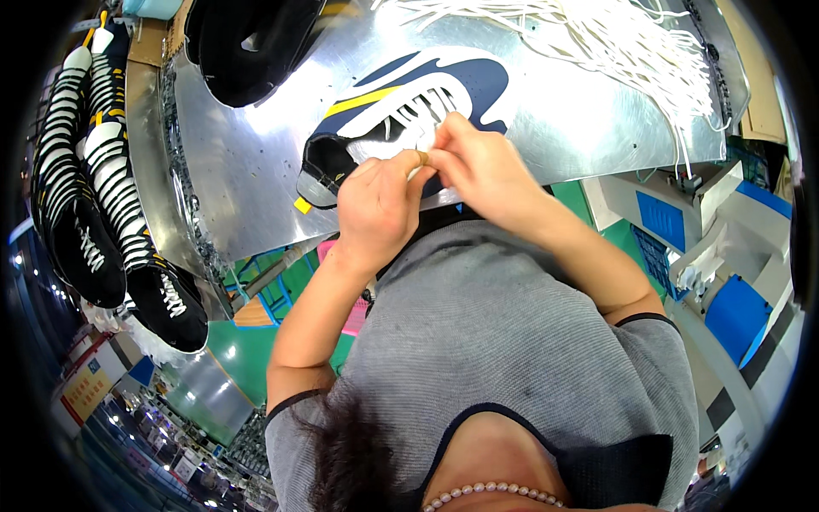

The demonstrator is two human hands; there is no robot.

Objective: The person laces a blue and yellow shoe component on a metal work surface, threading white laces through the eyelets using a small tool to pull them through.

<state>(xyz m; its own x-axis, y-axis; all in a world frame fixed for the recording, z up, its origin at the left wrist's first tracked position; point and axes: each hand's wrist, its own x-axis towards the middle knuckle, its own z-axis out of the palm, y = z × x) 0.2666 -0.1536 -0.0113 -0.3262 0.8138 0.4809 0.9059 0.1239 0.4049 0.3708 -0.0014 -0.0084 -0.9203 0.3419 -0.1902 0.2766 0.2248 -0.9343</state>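
Note:
A navy and white sneaker (426,90) with a yellow stripe lies on its side on the shiny metal table (247,162), partly laced with white lace. My left hand (375,209) and my right hand (486,166) meet just in front of the sneaker's lacing. Thumb and fingers of both hands pinch the end of a white lace (423,158) between them. The near side of the sneaker is hidden behind my hands.
A bundle of loose white laces (614,38) spreads over the table's far right. A black shoe (247,43) lies at the far left of the table. Several black-and-white laced shoes (94,188) hang in a row at the left. Blue and white bins (734,307) stand at the right.

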